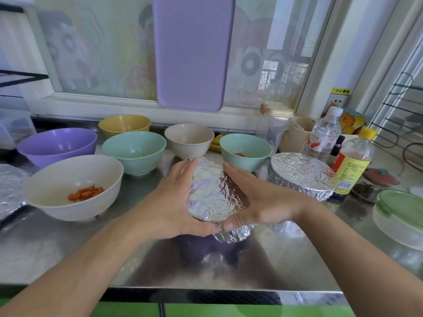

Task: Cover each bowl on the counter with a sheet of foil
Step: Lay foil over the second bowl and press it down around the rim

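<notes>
Stainless-steel tabletop (286,259) carrying many bowls, seen from the head view. Largest open vessels: purple bowl (57,145) at far left, contents not visible; white bowl (73,186) at near left, holding a small heap of chopped orange pieces (85,192). Mid-sized: two green bowls, the left green bowl (134,152) nearly bare inside, the right green bowl (245,152) with a few red scraps; a beige bowl (189,140) and a yellow bowl (124,124) at the far edge, their contents unseen. Already wrapped: covered bowl (302,175) at right.

Work piece, centre near: a dark bowl (194,245) under a foil sheet (212,197). Left hand (169,202) and right hand (258,202) cup its rim from either side, fingers curved against the foil, thumbs meeting at the near edge and pinching a loose fold.

Handling, judged: foil is light, thin and holds a crease but tears readily; best taken at its overhanging margin and pressed down around the rim, not across the unsupported middle. The bowls look like light, rigid plastic and may slide on steel.
</notes>
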Demonstrator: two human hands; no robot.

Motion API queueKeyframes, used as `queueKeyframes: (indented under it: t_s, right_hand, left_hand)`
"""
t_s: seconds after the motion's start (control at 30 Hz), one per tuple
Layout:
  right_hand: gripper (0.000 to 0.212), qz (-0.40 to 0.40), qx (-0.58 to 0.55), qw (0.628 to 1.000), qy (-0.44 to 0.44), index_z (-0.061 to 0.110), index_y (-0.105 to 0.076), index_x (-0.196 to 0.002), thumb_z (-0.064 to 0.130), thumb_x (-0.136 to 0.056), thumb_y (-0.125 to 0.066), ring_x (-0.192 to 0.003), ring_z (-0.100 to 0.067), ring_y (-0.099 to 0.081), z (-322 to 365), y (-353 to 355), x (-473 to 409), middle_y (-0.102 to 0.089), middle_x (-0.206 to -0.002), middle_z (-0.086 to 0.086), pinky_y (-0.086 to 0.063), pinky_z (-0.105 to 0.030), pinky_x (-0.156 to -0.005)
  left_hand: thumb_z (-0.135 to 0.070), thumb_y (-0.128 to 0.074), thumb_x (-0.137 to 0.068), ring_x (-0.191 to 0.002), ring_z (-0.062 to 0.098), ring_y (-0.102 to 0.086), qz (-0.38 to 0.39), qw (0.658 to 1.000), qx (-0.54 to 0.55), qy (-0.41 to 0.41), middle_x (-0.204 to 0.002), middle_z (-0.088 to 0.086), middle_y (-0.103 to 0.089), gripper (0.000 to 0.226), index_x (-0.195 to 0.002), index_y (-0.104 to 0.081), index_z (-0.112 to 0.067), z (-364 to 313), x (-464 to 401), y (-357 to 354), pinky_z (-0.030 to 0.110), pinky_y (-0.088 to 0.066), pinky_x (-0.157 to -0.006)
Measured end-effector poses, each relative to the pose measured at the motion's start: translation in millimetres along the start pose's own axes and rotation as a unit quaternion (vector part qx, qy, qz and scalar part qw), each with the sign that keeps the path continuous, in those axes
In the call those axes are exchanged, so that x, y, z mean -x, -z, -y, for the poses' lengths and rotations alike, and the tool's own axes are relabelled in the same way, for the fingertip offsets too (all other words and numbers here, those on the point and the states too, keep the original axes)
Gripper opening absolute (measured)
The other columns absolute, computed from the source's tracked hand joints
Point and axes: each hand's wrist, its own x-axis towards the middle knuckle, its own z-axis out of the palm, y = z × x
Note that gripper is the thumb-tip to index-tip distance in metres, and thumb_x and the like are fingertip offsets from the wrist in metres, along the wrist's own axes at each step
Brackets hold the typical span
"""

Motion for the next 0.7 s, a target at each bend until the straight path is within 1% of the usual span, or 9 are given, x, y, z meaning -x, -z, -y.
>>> queueKeyframes:
  t_s: [0.07, 0.1, 0.2, 0.27, 0.33, 0.43, 0.5, 0.63, 0.7]
  right_hand:
    - [0.146, -0.006, -0.004, 1.0, 0.011, 0.039, 0.005, -0.166, 0.078, -0.06, -0.087, -0.158, 0.003, 0.0, 1, 0, 1, -0.001, -0.172, 0.026, -0.015, -0.041, -0.132]
    - [0.143, -0.008, -0.005, 1.0, 0.016, 0.04, 0.003, -0.166, 0.075, -0.061, -0.088, -0.158, 0.004, -0.002, 1, 0, 0, -0.003, -0.172, 0.027, -0.015, -0.04, -0.132]
    - [0.136, -0.016, -0.006, 1.0, 0.022, 0.044, 0.0, -0.165, 0.069, -0.066, -0.089, -0.154, 0.01, 0.0, 5, -2, 4, -0.003, -0.166, 0.037, -0.013, -0.035, -0.13]
    - [0.134, -0.019, 0.004, 1.0, 0.005, 0.041, 0.005, -0.165, 0.068, -0.071, -0.086, -0.146, 0.018, 0.007, 7, -5, 7, 0.006, -0.161, 0.045, -0.008, -0.028, -0.127]
    - [0.138, -0.011, 0.015, 1.0, -0.013, 0.034, 0.018, -0.165, 0.065, -0.076, -0.084, -0.146, 0.015, 0.016, 10, -7, 10, 0.016, -0.164, 0.036, -0.001, -0.026, -0.126]
    - [0.138, 0.001, 0.017, 1.0, -0.025, 0.031, 0.023, -0.164, 0.068, -0.079, -0.08, -0.153, 0.005, 0.023, 10, -7, 13, 0.024, -0.167, 0.026, 0.001, -0.033, -0.13]
    - [0.137, 0.003, 0.009, 1.0, -0.027, 0.031, 0.022, -0.164, 0.067, -0.079, -0.08, -0.154, 0.005, 0.022, 9, -8, 15, 0.025, -0.168, 0.025, -0.001, -0.034, -0.131]
    - [0.138, -0.023, 0.007, 1.0, -0.017, 0.029, 0.02, -0.165, 0.064, -0.079, -0.082, -0.153, 0.008, 0.018, 6, -14, 17, 0.02, -0.17, 0.024, 0.0, -0.023, -0.126]
    - [0.138, -0.036, 0.01, 0.999, -0.014, 0.027, 0.021, -0.164, 0.061, -0.08, -0.083, -0.149, 0.012, 0.017, 5, -16, 17, 0.017, -0.169, 0.026, 0.001, -0.017, -0.121]
  left_hand:
    - [-0.071, -0.093, -0.053, -0.148, 0.0, -0.024, 0.007, 1.0, -0.009, -0.005, -0.158, -0.028, -0.01, 0.151, -0.165, 0.001, -0.033, 0, -1, 2, 0.026, -0.031, -0.119]
    - [-0.07, -0.093, -0.054, -0.148, 0.0, -0.023, 0.012, 1.0, -0.012, -0.007, -0.156, -0.028, -0.011, 0.149, -0.164, 0.001, -0.033, -1, -1, 3, 0.026, -0.03, -0.12]
    - [-0.076, -0.087, -0.053, -0.156, 0.008, -0.011, 0.04, 0.998, -0.041, -0.002, -0.161, -0.03, 0.001, 0.153, -0.165, 0.008, -0.032, -4, -2, 7, 0.037, -0.025, -0.127]
    - [-0.08, -0.084, -0.054, -0.159, 0.009, 0.001, 0.068, 0.995, -0.069, 0.012, -0.162, -0.032, 0.015, 0.156, -0.164, 0.017, -0.033, -10, -2, 10, 0.038, -0.019, -0.129]
    - [-0.085, -0.081, -0.053, -0.16, 0.009, 0.007, 0.082, 0.994, -0.072, 0.028, -0.164, -0.029, 0.02, 0.158, -0.163, 0.021, -0.036, -16, -2, 12, 0.039, -0.016, -0.13]
    - [-0.09, -0.079, -0.052, -0.158, 0.006, 0.016, 0.097, 0.991, -0.067, 0.06, -0.166, -0.023, 0.028, 0.161, -0.163, 0.023, -0.034, -19, -4, 12, 0.036, -0.008, -0.13]
    - [-0.094, -0.078, -0.047, -0.159, 0.004, 0.01, 0.091, 0.993, -0.048, 0.059, -0.167, -0.026, 0.024, 0.163, -0.163, 0.02, -0.036, -16, -5, 9, 0.039, -0.014, -0.131]
    - [-0.099, -0.077, -0.04, -0.157, 0.004, -0.015, 0.034, 0.999, -0.034, 0.024, -0.163, -0.024, -0.01, 0.158, -0.163, 0.001, -0.04, -12, -5, 1, 0.04, -0.032, -0.125]
    - [-0.095, -0.079, -0.043, -0.154, 0.002, -0.02, 0.014, 0.999, -0.033, 0.011, -0.159, -0.026, -0.013, 0.153, -0.162, 0.0, -0.04, -13, -3, 0, 0.038, -0.035, -0.123]
